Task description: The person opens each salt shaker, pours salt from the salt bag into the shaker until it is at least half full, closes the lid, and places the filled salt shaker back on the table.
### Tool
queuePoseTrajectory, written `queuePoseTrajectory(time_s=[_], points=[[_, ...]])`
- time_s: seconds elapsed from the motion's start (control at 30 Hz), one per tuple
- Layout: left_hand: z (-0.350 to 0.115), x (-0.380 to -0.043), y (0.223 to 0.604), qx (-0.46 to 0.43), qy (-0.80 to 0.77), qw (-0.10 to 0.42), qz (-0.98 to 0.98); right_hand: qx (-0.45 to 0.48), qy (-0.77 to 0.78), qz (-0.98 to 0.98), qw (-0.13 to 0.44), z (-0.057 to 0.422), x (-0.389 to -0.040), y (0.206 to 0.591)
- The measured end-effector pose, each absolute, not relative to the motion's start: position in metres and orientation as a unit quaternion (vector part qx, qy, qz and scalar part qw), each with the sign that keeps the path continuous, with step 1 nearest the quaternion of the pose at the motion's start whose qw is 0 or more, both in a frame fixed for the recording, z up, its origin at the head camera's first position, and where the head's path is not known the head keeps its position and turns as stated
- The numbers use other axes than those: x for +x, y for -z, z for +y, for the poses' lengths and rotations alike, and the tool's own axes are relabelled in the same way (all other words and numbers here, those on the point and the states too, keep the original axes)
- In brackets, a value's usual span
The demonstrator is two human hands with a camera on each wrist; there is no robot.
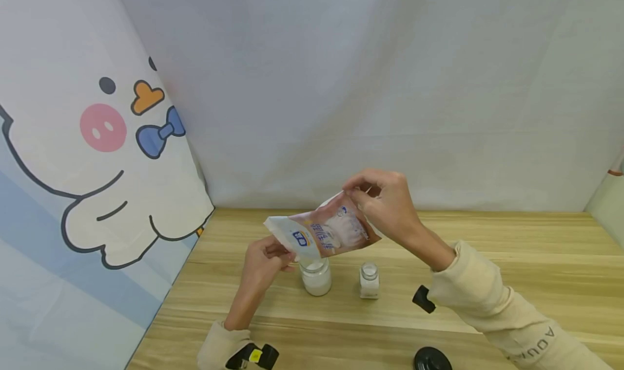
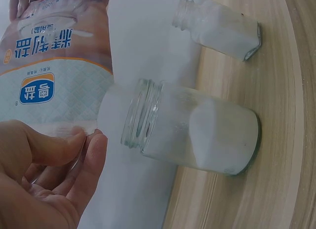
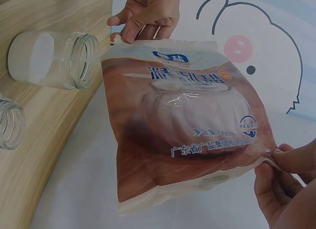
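A bag of salt (image 1: 336,229), brown and pale blue with Chinese print, is held tilted in the air between both hands. My left hand (image 1: 263,264) pinches its lower, pale end between thumb and fingers. At the raised brown end, my right hand (image 1: 390,202) pinches a corner. Just below the lower end stands an upright, lidless glass jar (image 1: 317,281), partly filled with white salt (image 2: 222,133). To its right is a smaller lidless glass bottle (image 1: 369,283), also with white contents. Whether salt is flowing from the bag I cannot tell.
A round black lid (image 1: 431,359) lies at the front edge of the view on the wooden table (image 1: 512,267). Behind the table hangs a plain pale cloth (image 1: 390,88). A cartoon-printed cloth (image 1: 44,305) borders the left side.
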State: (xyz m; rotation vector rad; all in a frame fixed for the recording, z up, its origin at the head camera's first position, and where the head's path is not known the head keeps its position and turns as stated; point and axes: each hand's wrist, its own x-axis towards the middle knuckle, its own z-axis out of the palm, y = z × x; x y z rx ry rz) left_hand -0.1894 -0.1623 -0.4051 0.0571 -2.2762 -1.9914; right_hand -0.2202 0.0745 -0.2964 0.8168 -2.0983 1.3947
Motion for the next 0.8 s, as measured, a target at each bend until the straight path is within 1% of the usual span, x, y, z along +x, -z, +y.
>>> queuePoseTrajectory(time_s=[0.8], points=[[-0.1584, -0.194, 0.4109, 0.022, 0.657, 0.061, -0.751, 0.309, -0.515, -0.762, 0.242, 0.078, -0.2293, 0.304]])
